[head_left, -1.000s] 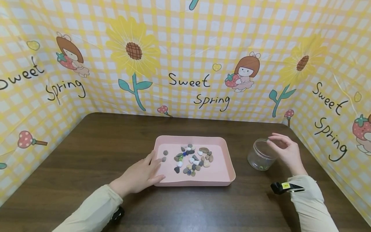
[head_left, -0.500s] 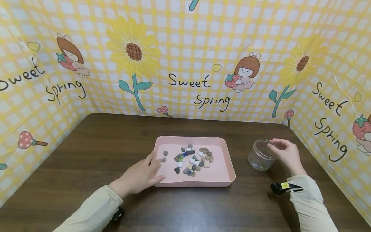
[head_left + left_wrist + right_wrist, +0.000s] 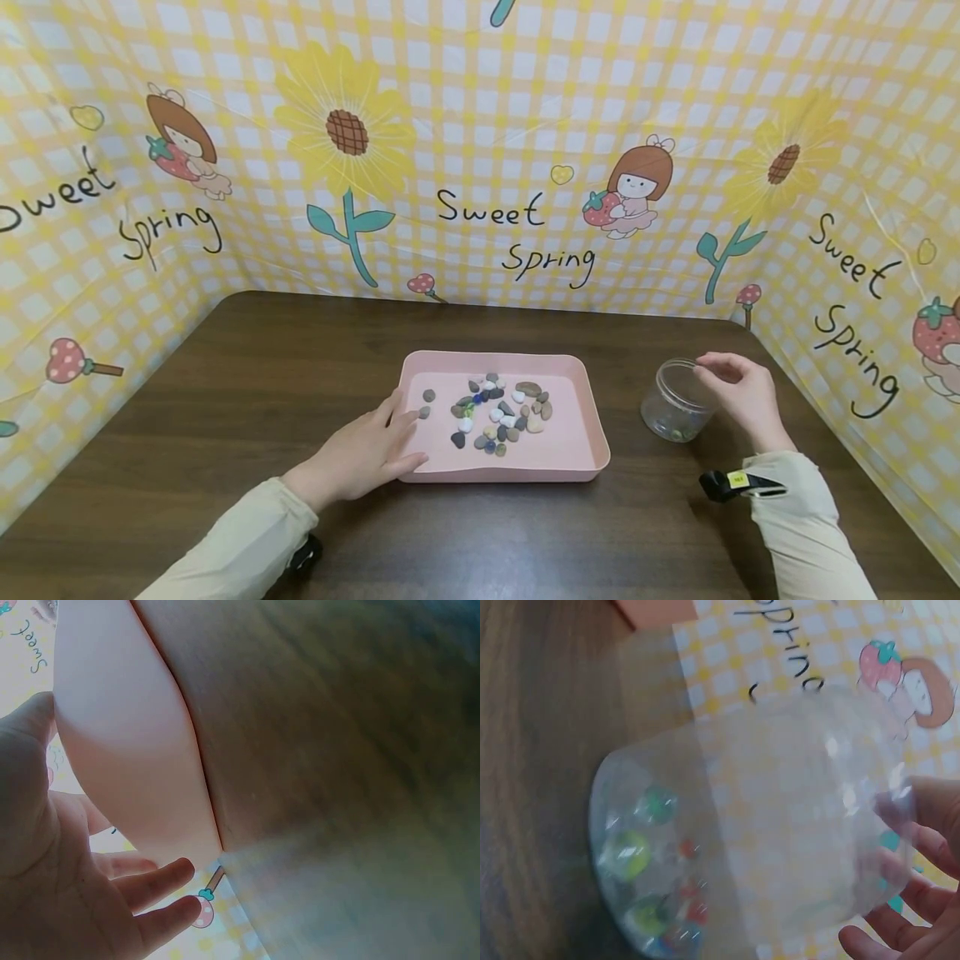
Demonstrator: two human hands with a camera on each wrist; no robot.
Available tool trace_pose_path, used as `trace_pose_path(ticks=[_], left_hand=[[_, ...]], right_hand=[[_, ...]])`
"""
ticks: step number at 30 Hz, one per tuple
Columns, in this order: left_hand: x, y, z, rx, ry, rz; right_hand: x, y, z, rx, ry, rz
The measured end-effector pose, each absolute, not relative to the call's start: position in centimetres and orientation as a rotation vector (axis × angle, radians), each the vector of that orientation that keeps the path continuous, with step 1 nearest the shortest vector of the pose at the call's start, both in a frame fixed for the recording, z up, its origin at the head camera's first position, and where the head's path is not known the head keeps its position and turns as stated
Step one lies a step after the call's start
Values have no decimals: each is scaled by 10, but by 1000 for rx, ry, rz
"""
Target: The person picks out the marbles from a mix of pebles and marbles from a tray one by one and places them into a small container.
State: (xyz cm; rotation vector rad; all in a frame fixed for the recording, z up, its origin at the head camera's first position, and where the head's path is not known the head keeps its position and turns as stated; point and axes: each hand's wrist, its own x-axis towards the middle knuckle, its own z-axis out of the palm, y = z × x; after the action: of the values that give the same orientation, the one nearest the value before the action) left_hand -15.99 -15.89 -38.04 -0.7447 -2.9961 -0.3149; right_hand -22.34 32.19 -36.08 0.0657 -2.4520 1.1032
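Note:
A shallow pink tray (image 3: 570, 450) holds several pebbles (image 3: 501, 415) in grey, white and tan, with a few blue and green glass pieces among them. My left hand (image 3: 360, 454) rests at its left end, fingers spread and fairly straight, fingertips over the rim. In the left wrist view the thumb touches the tray wall (image 3: 135, 742). To the right stands a clear, lidless jar (image 3: 667, 408) with several coloured marbles (image 3: 630, 855) at its bottom. My right hand (image 3: 742, 396) pinches the jar's rim between thumb and fingers; the fingertips show through the clear wall in the right wrist view.
Both containers stand on a dark brown wooden table (image 3: 480, 542). A yellow checked cloth (image 3: 480, 150) with flowers and lettering surrounds the back and sides. Black wrist straps (image 3: 723, 486) sit on both sleeves.
My right hand has come down slightly from above the jar's mouth to its rim. The left hand, tray and pebbles have stayed in place.

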Motion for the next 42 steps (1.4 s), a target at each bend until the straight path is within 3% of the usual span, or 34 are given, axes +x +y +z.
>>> trace_pose_path(ticks=[16,26,42], left_hand=[[-162,-159,-379,-723,-3013,-333],[-161,-158,-379,-738,-3015,-325],[-160,-159,-379,-733,-3002,-329]], right_hand=[[-220,265,-322,393,-2382,1260],[-227,231,-325,650,-2464,1534],[-240,173,-332,989,-2597,1592]])
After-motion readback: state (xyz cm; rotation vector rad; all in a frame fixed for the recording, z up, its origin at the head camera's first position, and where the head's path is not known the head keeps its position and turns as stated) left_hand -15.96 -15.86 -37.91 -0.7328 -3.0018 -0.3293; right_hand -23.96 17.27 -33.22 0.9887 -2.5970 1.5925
